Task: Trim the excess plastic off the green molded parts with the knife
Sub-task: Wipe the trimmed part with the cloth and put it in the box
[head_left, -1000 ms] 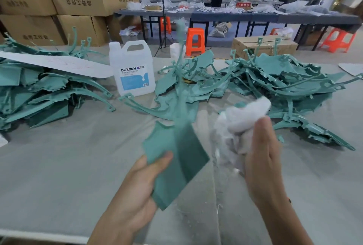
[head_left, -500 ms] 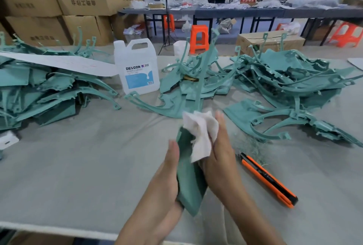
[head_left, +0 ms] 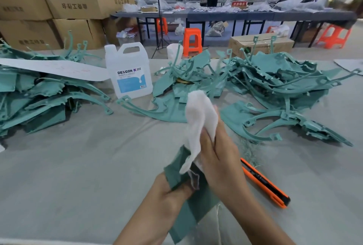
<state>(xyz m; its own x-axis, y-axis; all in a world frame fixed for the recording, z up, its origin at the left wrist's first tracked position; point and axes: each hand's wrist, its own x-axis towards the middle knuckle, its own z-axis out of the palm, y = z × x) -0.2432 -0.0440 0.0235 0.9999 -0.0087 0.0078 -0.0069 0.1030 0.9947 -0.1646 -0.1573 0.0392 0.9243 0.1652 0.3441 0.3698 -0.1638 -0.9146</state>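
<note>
My left hand (head_left: 169,195) grips a flat green molded part (head_left: 193,209) low in the middle of the view. My right hand (head_left: 220,158) pinches a crumpled white cloth (head_left: 198,119) and holds it against the upper end of that part. The orange and black knife (head_left: 264,183) lies on the grey table (head_left: 78,166) just right of my right wrist, and neither hand touches it. Piles of green molded parts lie at the left (head_left: 39,95), the middle back (head_left: 186,79) and the right (head_left: 284,87).
A white DEXCON jug (head_left: 128,70) stands at the back between the left and middle piles. A long white strip (head_left: 55,69) rests on the left pile. Green shavings (head_left: 249,150) lie beside the knife. Cardboard boxes (head_left: 64,5), orange stools and people at far tables are behind.
My right hand has brought the cloth from the air beside the part onto it, and rubs it lower down. The part is tilted lower in my left hand. The knife has come into view.
</note>
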